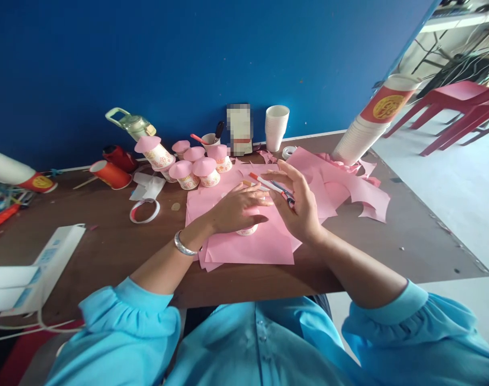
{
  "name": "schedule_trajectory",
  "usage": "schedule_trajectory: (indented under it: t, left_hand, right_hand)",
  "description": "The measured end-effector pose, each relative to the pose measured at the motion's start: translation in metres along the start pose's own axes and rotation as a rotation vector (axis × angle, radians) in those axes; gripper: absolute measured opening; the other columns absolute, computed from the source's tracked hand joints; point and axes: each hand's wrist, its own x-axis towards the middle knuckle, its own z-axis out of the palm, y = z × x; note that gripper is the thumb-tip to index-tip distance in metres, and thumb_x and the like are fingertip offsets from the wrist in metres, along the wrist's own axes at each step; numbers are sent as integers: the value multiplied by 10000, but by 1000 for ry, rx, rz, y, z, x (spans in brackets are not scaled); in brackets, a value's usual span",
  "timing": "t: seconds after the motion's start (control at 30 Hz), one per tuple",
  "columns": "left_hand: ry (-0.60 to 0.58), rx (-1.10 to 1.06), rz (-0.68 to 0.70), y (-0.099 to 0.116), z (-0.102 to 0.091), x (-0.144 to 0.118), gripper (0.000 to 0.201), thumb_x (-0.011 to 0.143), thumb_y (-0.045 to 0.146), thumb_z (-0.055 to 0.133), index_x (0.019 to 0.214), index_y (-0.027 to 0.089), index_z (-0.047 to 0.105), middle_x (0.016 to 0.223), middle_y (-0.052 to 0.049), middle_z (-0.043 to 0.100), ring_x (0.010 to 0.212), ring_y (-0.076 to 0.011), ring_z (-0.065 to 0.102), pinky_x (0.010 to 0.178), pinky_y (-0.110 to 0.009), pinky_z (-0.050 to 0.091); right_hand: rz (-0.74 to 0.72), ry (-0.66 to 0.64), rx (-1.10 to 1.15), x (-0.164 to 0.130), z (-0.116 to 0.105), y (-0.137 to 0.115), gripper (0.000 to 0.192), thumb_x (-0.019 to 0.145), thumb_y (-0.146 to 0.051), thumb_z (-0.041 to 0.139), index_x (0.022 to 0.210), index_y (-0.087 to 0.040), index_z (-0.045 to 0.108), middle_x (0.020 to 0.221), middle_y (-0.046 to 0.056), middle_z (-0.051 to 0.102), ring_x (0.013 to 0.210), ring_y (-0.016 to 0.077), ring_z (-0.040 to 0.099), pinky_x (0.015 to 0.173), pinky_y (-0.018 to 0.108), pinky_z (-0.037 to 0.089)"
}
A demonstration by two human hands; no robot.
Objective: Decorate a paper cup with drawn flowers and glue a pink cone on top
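Note:
My left hand (238,208) is laid over a small patterned paper cup (248,231), its fingers stretched out and slightly apart. The hand hides most of the cup and whatever sits on top of it. Beside it, my right hand (298,203) is raised with fingers spread, its fingertips close to the left fingers and nothing visibly held. Behind the hands, a pen with a red end (257,177) and scissors (283,188), partly covered, lie on pink paper sheets (252,251). Several cups with pink cone tops (205,167) stand at the back left.
White stacked cups (275,128) and a phone (239,128) stand by the blue wall. Pink scraps (355,187) and a tilted cup stack (373,120) are right. A tape roll (145,211), red cup (111,175), green-lidded bottle (134,123) and power strip (51,262) are left.

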Motion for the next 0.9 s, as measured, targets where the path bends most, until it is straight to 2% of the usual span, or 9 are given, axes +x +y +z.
schedule_trajectory:
  t: [0.13, 0.3, 0.4, 0.57, 0.67, 0.77, 0.83, 0.9]
  left_hand:
    - [28, -111, -42, 0, -1, -3, 407, 981, 597, 676, 1265, 322, 775, 1472, -46, 718, 1520, -346, 530, 1324, -634, 277]
    - [142, -334, -99, -2, 5, -12, 391, 968, 575, 695, 1237, 311, 800, 1411, -55, 759, 1398, -327, 655, 1243, -605, 444]
    - [132, -388, -169, -4, 10, -15, 357, 974, 566, 682, 1195, 322, 820, 1335, -37, 797, 1318, -321, 711, 1205, -612, 492]
    - [80, -355, -168, -5, 11, -14, 309, 986, 539, 667, 1098, 315, 849, 1415, -23, 758, 1361, -307, 682, 1209, -556, 505]
    - [78, -316, -122, -4, 9, -14, 313, 984, 532, 675, 1159, 318, 824, 1458, -23, 733, 1412, -307, 642, 1260, -559, 445]
    - [111, -252, -89, -2, 4, -17, 451, 954, 564, 718, 1349, 347, 729, 1535, -27, 675, 1487, -317, 567, 1321, -586, 336]
    - [103, -229, -74, 1, -2, -21, 562, 933, 569, 747, 1442, 350, 655, 1569, -43, 642, 1490, -325, 554, 1320, -591, 326]
    - [100, -223, -60, 3, -7, -27, 576, 916, 545, 776, 1431, 319, 653, 1537, -68, 659, 1437, -325, 589, 1290, -567, 381]
  right_hand:
    - [30, 1, -5, 1, 0, 2, 575, 1066, -238, 526, 1619, -319, 387, 1324, 81, 771, 1328, 275, 707, 1178, 588, 572]
    - [48, 15, 23, 0, 1, 6, 565, 1062, -243, 542, 1605, -320, 409, 1304, 80, 780, 1286, 274, 729, 1154, 587, 579]
    - [71, -5, 16, -1, 2, 7, 567, 1061, -248, 536, 1607, -315, 403, 1291, 82, 784, 1277, 274, 735, 1136, 579, 590]
    - [75, -20, 13, -1, 3, 8, 538, 1057, -234, 530, 1580, -312, 429, 1275, 80, 788, 1247, 265, 750, 1106, 560, 611]
    - [64, -28, 9, -2, 3, 8, 523, 1066, -235, 520, 1576, -309, 437, 1273, 78, 789, 1241, 257, 753, 1106, 549, 612]
    - [37, -48, -14, -4, 5, 8, 527, 1077, -259, 524, 1592, -308, 424, 1300, 84, 784, 1252, 261, 750, 1120, 547, 606]
    - [-12, -100, -13, -7, 9, 8, 559, 1077, -266, 549, 1614, -307, 398, 1343, 94, 771, 1282, 268, 740, 1140, 545, 595]
    - [-69, -189, -6, -11, 14, 8, 597, 1070, -268, 578, 1632, -298, 379, 1416, 114, 739, 1345, 282, 708, 1163, 540, 582]
